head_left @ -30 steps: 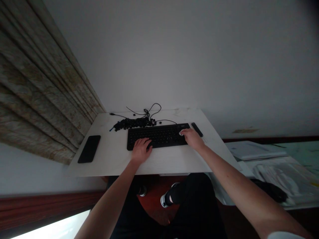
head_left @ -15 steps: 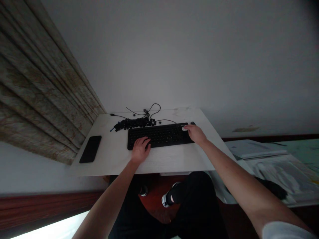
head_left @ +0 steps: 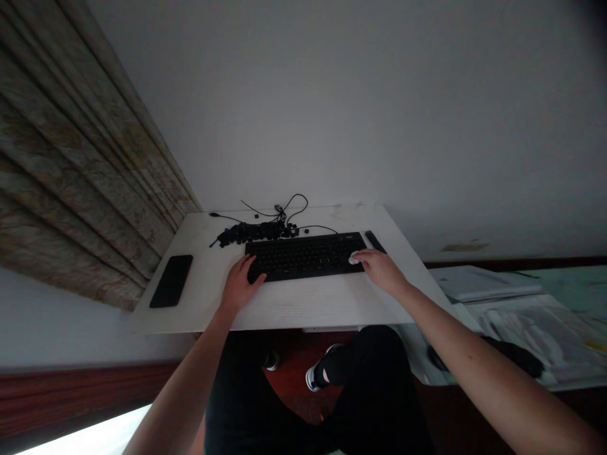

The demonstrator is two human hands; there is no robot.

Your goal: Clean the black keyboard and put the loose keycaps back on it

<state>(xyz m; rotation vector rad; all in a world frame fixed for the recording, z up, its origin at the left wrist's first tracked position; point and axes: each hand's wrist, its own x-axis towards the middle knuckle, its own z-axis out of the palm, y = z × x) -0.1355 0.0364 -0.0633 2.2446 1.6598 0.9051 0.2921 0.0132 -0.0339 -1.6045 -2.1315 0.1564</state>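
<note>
A black keyboard, its keycaps off over most of its face, lies on the white table. At its left end rests my left hand, fingers apart, with the fingertips on the frame and the thumb at the front edge. My right hand pinches a small crumpled white wad, perhaps tissue, against the keyboard's right part. Behind the keyboard is a heap of loose black keycaps, with a blue-tipped item poking out at its left end.
A black cable loops near the wall. To the left lies a dark phone; a narrow black bar sits right of the keyboard. A patterned curtain hangs at the left. Papers and plastic bags lie on a surface at the right.
My left hand has slid left from the keyboard's front to its left end. My right hand has moved down toward the lower right of the keyboard, still holding the white wad.
</note>
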